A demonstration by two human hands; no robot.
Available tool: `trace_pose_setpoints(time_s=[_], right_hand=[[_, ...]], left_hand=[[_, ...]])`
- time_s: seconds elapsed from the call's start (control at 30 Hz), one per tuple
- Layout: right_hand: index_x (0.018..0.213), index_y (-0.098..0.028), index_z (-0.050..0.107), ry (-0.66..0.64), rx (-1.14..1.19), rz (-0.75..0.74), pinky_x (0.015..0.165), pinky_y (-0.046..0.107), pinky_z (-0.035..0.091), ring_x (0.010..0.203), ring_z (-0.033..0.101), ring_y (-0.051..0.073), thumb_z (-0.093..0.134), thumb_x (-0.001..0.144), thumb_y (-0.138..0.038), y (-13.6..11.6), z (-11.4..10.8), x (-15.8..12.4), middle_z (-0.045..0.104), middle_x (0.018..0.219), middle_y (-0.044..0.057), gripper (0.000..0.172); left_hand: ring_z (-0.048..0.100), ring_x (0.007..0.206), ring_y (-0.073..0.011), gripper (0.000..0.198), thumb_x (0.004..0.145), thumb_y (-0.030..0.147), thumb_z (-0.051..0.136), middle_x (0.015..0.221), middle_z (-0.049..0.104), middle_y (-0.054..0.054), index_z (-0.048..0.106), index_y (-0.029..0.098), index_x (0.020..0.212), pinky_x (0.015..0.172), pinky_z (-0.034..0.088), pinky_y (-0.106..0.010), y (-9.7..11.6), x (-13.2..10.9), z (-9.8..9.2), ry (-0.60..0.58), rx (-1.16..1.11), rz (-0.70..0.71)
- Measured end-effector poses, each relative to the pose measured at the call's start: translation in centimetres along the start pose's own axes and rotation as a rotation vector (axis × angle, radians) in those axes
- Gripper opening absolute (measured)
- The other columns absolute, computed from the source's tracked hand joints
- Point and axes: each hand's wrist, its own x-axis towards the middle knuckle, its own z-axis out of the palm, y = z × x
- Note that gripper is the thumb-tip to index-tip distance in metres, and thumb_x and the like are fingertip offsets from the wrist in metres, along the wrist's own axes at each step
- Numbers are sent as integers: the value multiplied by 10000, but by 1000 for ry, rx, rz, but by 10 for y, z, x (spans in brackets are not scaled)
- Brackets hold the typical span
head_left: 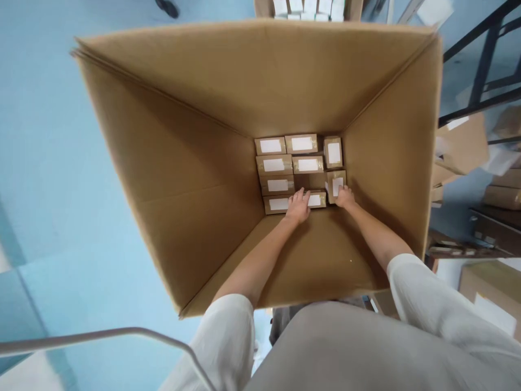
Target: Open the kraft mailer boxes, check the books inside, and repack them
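Both my arms reach deep into a large open cardboard carton (171,179). Several small brown boxes with white labels (285,163) lie packed in rows on its bottom. My left hand (298,205) rests with fingers spread flat on a small box in the front row (280,204). My right hand (345,197) presses against a small upright box (336,184) at the right end of the rows, fingers curled on its near edge. A bare gap (309,180) shows between the boxes in the middle.
A blue floor (49,163) surrounds the carton on the left. A grey metal rail (101,336) crosses the lower left. Dark shelving with more cardboard boxes (480,146) stands to the right. Another box of white-labelled packs (309,8) sits beyond the carton's far wall.
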Motion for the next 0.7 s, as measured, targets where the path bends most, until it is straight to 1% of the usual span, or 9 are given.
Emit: trace_pose_setpoints(time_s=[0.13, 0.23, 0.3, 0.43, 0.57, 0.7], right_hand=[[1708, -110, 437, 36, 34, 65, 1269, 504, 442, 1565, 486, 397, 636, 1061, -427, 2, 32, 61, 458, 1715, 271, 747], [1766, -89, 331, 78, 81, 142, 1266, 491, 433, 1574, 470, 406, 668, 1054, -496, 1, 56, 102, 382, 1767, 294, 886], [1794, -70, 254, 91, 112, 197, 1265, 485, 423, 1582, 451, 422, 690, 1042, -538, -1, 68, 123, 344, 1789, 313, 987], [1809, -17, 178, 77, 131, 271, 1279, 490, 401, 1595, 410, 444, 673, 1045, -550, -7, 82, 149, 313, 1801, 337, 1054], [1810, -30, 193, 100, 93, 318, 1295, 540, 385, 1595, 398, 454, 691, 1014, -577, -8, 98, 165, 274, 1806, 342, 1087], [1816, -91, 227, 116, 58, 334, 1311, 603, 349, 1643, 328, 463, 690, 1005, -561, -3, 117, 175, 123, 1871, 321, 1046]], left_hand=[[310, 1736, -365, 793, 1043, 271, 570, 1904, 258, -194, 356, 194, 1803, 1406, 292, -567, -6, 42, 30, -17, -16, 9], [321, 1729, -371, 769, 1053, 285, 567, 1901, 264, -195, 377, 187, 1791, 1393, 325, -565, -12, 67, 49, -34, -29, 4], [331, 1724, -373, 763, 1054, 294, 574, 1899, 272, -191, 386, 197, 1787, 1382, 347, -567, -18, 78, 56, -49, -54, 6], [370, 1705, -370, 766, 1055, 296, 582, 1890, 304, -172, 381, 240, 1791, 1367, 370, -573, -32, 88, 63, -99, -114, 14], [406, 1678, -383, 770, 1059, 291, 572, 1884, 315, -166, 368, 261, 1800, 1350, 391, -573, -42, 94, 74, -142, -145, 10], [421, 1660, -393, 791, 1054, 281, 554, 1889, 305, -155, 334, 269, 1814, 1324, 425, -571, -48, 101, 86, -162, -160, 0]])
